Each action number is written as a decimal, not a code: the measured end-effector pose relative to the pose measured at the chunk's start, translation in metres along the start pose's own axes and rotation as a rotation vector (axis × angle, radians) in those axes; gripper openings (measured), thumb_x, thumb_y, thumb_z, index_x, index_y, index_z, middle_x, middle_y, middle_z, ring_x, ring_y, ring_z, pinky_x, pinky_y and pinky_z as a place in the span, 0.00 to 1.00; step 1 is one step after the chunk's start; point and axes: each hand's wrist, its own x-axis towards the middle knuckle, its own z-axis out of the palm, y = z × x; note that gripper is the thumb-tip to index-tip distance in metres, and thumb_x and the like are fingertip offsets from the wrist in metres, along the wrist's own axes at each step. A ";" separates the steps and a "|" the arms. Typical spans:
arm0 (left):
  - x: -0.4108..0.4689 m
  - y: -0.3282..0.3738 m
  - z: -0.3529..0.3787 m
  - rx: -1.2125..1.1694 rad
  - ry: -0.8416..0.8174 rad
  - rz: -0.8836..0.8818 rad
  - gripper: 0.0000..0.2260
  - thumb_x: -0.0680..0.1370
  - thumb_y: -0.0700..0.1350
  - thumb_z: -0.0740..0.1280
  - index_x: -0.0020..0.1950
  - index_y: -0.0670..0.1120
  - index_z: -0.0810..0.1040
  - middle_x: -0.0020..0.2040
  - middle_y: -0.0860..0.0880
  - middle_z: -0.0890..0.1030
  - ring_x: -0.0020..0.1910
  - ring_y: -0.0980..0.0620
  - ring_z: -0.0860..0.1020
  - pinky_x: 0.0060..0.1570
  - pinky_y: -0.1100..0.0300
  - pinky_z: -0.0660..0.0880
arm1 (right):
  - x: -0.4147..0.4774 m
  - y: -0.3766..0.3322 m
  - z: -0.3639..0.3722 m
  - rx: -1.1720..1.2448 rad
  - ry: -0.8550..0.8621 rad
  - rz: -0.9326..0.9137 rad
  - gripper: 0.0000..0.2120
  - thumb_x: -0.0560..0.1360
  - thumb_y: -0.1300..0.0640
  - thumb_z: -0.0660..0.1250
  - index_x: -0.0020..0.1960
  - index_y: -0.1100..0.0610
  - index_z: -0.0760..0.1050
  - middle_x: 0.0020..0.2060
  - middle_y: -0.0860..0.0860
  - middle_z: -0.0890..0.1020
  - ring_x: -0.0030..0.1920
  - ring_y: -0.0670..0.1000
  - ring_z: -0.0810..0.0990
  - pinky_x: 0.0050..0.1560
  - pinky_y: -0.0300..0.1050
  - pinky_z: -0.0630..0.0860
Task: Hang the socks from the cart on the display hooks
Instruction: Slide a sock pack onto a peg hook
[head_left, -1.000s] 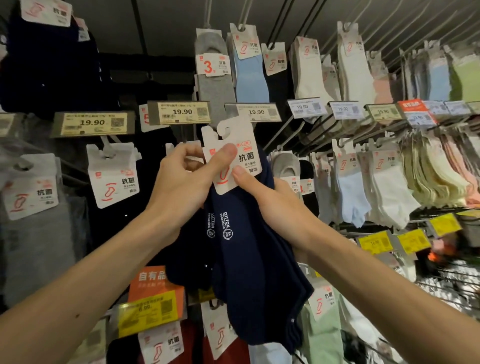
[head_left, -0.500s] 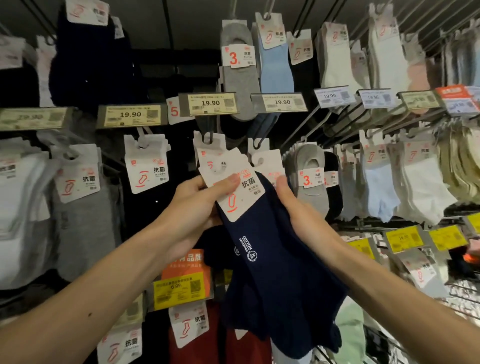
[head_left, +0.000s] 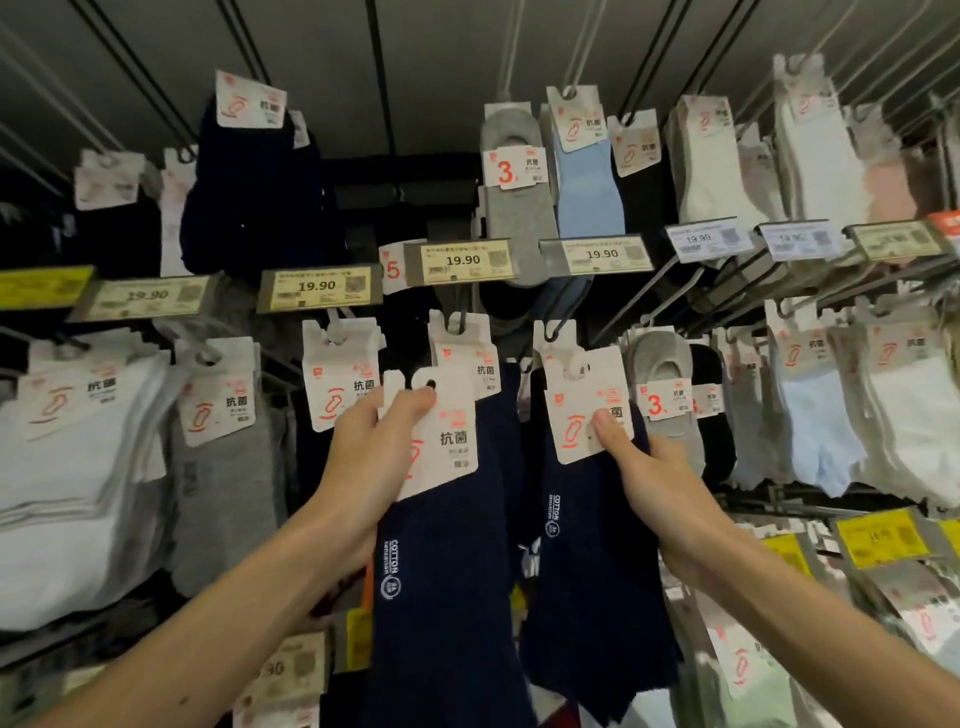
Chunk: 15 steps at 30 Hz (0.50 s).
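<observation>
Dim aisle on my feed, light hitting from the camera side. White cards (head_left: 457, 415) glare slightly; navy socks (head_left: 447, 597) lose detail in shadow. Wide-angle bends the rails (head_left: 135, 73) at the edges. Left price tags (head_left: 145, 296) smeared; centre sharp.

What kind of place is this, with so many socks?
Most likely a shop's sock aisle: packaged socks hang in rows on metal hooks, price labels read 19.90, and the left hand and right hand each hold a navy sock pack.
</observation>
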 end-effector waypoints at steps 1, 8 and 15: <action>0.005 0.002 0.000 0.064 0.013 0.023 0.11 0.81 0.50 0.65 0.48 0.43 0.78 0.32 0.51 0.84 0.29 0.57 0.82 0.24 0.67 0.72 | 0.001 -0.005 0.001 0.008 -0.004 -0.021 0.12 0.81 0.46 0.63 0.54 0.51 0.81 0.45 0.45 0.87 0.46 0.45 0.85 0.42 0.38 0.79; 0.047 0.015 0.012 0.345 0.091 0.293 0.13 0.81 0.47 0.67 0.64 0.58 0.70 0.41 0.51 0.83 0.34 0.56 0.83 0.32 0.59 0.80 | 0.011 -0.035 0.010 -0.039 0.003 -0.166 0.14 0.80 0.44 0.63 0.49 0.51 0.82 0.42 0.43 0.87 0.43 0.43 0.86 0.44 0.41 0.79; 0.074 0.020 0.021 0.468 0.059 0.502 0.24 0.79 0.52 0.68 0.68 0.68 0.61 0.51 0.48 0.84 0.45 0.47 0.83 0.51 0.41 0.80 | 0.013 -0.041 0.008 -0.054 0.001 -0.223 0.14 0.80 0.44 0.63 0.50 0.51 0.83 0.43 0.43 0.87 0.46 0.45 0.86 0.52 0.47 0.81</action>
